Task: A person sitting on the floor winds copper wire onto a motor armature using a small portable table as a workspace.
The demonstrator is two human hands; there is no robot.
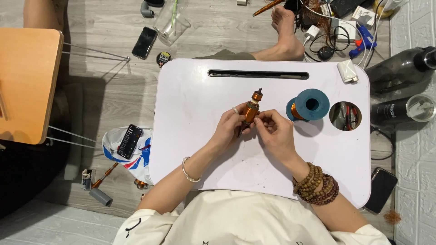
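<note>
Pinching the copper-wound rotor (pixel 250 110) above the white lap table (pixel 190 136) — left hand (pixel 229 128) and right hand (pixel 272 131) fingertips closed on it, apparently — a loosened grip could slacken wire from the blue spool (pixel 311 105).

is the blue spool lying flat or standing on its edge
Lying flat: the blue spool rests on the white lap table, its round flange and centre hole facing up, copper wire showing beneath the flange.

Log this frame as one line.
left hand: gripping copper-wound rotor | right hand: pinching rotor's lower end | wire spool: beside right hand, on white lap table
</note>
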